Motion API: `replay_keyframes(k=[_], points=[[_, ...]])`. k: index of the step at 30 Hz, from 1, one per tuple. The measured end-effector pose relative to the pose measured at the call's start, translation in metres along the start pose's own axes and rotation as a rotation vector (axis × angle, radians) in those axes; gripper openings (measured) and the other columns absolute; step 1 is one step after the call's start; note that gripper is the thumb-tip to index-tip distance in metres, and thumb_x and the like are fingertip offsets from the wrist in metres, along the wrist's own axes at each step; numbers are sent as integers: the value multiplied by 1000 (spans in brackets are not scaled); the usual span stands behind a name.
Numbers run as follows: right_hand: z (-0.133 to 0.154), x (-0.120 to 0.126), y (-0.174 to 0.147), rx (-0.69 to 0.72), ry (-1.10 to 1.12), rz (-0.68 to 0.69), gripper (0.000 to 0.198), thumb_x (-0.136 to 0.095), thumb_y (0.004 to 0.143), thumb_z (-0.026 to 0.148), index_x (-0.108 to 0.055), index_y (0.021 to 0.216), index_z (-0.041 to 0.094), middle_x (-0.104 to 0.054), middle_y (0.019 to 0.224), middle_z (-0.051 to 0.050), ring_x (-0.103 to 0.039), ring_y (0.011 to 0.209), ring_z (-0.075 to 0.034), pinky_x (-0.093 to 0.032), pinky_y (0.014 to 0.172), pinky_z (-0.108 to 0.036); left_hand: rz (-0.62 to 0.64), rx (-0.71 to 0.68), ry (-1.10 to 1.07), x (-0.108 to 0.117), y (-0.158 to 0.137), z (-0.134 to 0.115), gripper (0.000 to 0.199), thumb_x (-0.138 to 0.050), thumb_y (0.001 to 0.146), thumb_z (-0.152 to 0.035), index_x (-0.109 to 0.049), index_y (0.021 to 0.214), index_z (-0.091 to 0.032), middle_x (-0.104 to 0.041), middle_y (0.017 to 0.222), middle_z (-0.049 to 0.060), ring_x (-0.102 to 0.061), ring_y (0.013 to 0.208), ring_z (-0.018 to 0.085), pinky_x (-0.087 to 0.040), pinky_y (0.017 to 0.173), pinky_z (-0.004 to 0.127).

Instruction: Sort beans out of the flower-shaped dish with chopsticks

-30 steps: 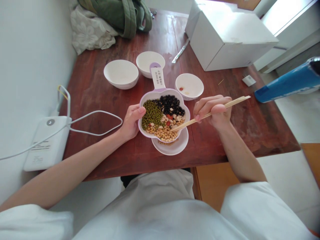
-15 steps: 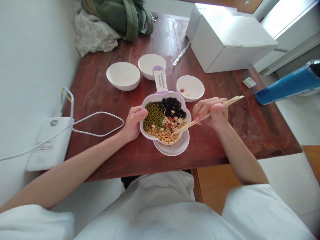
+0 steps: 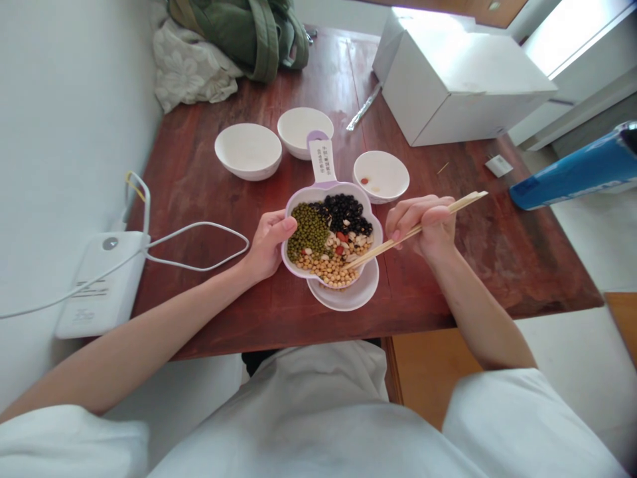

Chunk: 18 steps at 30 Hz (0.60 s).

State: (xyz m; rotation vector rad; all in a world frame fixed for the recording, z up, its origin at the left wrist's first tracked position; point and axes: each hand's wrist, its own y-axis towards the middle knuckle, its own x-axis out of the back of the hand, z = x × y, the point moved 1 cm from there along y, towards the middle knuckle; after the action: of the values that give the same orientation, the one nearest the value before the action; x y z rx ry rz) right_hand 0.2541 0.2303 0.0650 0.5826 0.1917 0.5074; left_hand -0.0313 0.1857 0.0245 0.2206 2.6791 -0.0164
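My left hand (image 3: 271,242) grips the left rim of a white, purple-edged scoop (image 3: 323,162) with a labelled handle pointing away from me. In it lie green mung beans (image 3: 309,229), black beans (image 3: 346,212), yellow soybeans (image 3: 328,272), and pale and red peanuts (image 3: 343,245). A pair of wooden chopsticks (image 3: 415,230) is held in my right hand (image 3: 425,222); their tips are down among the soybeans. Partly hidden under the scoop is a small white dish (image 3: 355,299). Just beyond my right hand, a white bowl (image 3: 391,176) contains a red piece and a pale one.
Two white bowls (image 3: 249,149) (image 3: 298,129) stand behind the scoop. A white box (image 3: 472,99) and a blue bottle (image 3: 577,169) are at the right. On the left are a power strip (image 3: 107,285) with a looped cable (image 3: 209,226), and a green bag (image 3: 239,33) farther back.
The whole view has shifted slightly, so everything appears a little farther right. Both hands keep their hold, and the chopstick tips stay among the soybeans.
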Motion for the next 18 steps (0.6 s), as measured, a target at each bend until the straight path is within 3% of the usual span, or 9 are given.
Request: replay_keyframes(k=[18], points=[[1, -5, 3, 44, -6, -43, 63, -67, 113, 61, -82, 67, 21, -69, 56, -6, -59, 39, -13, -37, 34, -25, -21, -24, 3, -3, 1, -3, 57, -97, 74, -73, -80, 79, -19, -78, 70, 7, -87, 95, 38, -73, 90, 48]])
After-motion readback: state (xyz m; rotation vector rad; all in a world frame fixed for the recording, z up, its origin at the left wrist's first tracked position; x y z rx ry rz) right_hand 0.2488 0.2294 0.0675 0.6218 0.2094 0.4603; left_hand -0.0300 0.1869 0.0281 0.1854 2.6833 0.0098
